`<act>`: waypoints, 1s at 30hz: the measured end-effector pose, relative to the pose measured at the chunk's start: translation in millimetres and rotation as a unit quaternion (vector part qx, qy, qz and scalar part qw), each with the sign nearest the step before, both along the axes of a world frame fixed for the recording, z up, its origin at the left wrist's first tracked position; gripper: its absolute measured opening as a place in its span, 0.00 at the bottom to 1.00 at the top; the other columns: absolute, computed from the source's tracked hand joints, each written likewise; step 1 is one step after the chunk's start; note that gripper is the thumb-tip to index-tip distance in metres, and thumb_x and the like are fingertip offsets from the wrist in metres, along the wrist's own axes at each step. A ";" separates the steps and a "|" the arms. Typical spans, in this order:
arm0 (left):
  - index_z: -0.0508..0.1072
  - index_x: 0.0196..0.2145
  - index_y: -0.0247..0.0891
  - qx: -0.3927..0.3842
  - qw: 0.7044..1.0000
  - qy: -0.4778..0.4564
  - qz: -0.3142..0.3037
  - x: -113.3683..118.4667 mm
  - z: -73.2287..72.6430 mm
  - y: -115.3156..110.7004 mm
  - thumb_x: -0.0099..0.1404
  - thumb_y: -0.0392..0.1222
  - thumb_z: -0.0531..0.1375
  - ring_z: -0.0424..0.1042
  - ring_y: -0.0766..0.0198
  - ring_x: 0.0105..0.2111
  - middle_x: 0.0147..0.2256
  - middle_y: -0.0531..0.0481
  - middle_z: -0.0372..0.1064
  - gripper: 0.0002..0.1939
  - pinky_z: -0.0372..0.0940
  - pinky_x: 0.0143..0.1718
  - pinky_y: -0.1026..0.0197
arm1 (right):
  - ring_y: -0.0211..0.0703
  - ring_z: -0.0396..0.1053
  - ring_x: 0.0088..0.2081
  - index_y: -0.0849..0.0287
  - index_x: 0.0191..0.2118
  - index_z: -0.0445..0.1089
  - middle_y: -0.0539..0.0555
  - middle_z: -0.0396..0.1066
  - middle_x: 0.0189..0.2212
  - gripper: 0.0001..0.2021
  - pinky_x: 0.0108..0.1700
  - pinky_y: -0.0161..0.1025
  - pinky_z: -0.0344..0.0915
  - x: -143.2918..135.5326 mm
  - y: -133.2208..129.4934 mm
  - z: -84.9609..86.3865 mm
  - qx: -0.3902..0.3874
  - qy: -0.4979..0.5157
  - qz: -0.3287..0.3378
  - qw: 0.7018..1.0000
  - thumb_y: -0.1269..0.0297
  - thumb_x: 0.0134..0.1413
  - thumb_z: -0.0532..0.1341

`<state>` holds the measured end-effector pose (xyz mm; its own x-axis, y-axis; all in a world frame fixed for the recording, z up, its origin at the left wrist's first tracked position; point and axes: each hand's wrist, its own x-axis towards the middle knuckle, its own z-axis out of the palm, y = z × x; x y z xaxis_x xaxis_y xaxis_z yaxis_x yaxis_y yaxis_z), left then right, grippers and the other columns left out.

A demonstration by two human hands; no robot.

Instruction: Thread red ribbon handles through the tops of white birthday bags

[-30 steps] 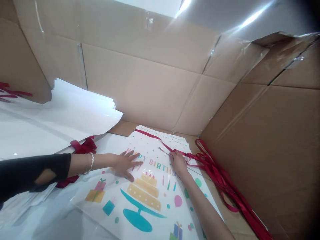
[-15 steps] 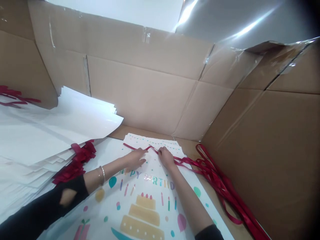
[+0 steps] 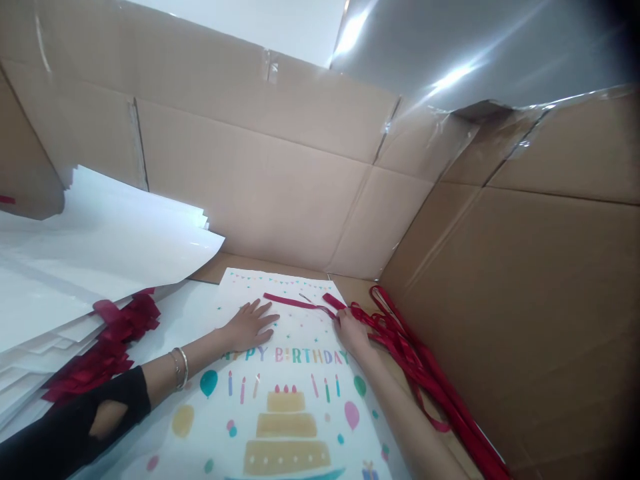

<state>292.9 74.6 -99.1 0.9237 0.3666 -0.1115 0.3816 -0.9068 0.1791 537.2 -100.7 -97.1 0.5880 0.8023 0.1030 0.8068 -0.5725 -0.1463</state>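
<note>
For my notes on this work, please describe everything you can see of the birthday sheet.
The birthday sheet is white and smooth, like paper or plastic film. It lies face up, its near edge out of view. Small pennants line its far edge; below come multicoloured lettering, partly hidden by the left hand, then candles, balloons and a tiered yellow cake. The left hand rests on it, spread open; the right hand is by its right edge. A red ribbon lies across its upper part.

The white sheet printed with a tiered cake [image 3: 306,335] looks smooth and faintly glossy; the long red ribbons [image 3: 421,358] look like satiny cloth. The brown cardboard wall [image 3: 250,173] is matt, its clear plastic tape [image 3: 270,69] shiny.
</note>
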 end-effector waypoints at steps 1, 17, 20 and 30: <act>0.49 0.63 0.54 0.007 1.000 0.002 0.019 2.6 -0.5 -2.9 0.67 0.61 0.39 0.33 0.45 0.64 0.66 0.51 0.35 0.29 0.38 0.60 0.43 | 0.43 0.67 0.41 0.64 0.45 0.66 0.57 0.66 0.45 0.11 0.43 0.46 0.66 2.9 -6.3 0.1 -0.004 -0.004 -0.026 1.000 0.63 0.61 0.56; 0.63 0.55 0.33 -0.008 0.996 -0.037 0.081 -0.8 45.5 -55.2 0.66 0.53 0.48 0.60 0.40 0.52 0.51 0.30 0.59 0.26 0.53 0.50 0.39 | 0.40 0.67 0.28 0.63 0.32 0.68 0.54 0.71 0.28 0.14 0.30 0.34 0.60 -35.9 -76.6 174.7 0.223 0.091 0.004 0.971 0.60 0.59 0.51; 0.46 0.63 0.43 -0.212 0.972 -0.097 -0.017 1.7 64.6 -94.4 0.70 0.56 0.35 0.68 0.57 0.46 0.49 0.40 0.65 0.28 0.61 0.47 0.54 | 0.35 0.61 0.21 0.61 0.29 0.68 0.49 0.65 0.20 0.15 0.23 0.31 0.56 -80.3 -83.8 186.3 0.201 0.182 0.087 0.959 0.55 0.56 0.54; 0.71 0.40 0.34 -0.423 0.813 -0.390 -0.094 1.5 115.3 -117.2 0.64 0.43 0.56 0.68 0.59 0.43 0.42 0.43 0.68 0.11 0.63 0.46 0.55 | 0.32 0.58 0.20 0.63 0.30 0.72 0.48 0.63 0.19 0.12 0.21 0.31 0.51 -136.6 -77.7 179.0 0.182 0.255 0.152 0.937 0.60 0.56 0.57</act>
<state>294.4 -42.6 16.2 0.8654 0.3069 0.3960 -0.2782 -0.3630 0.8893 400.6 -178.4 82.0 0.3853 0.9072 0.1692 0.6961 -0.1654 -0.6986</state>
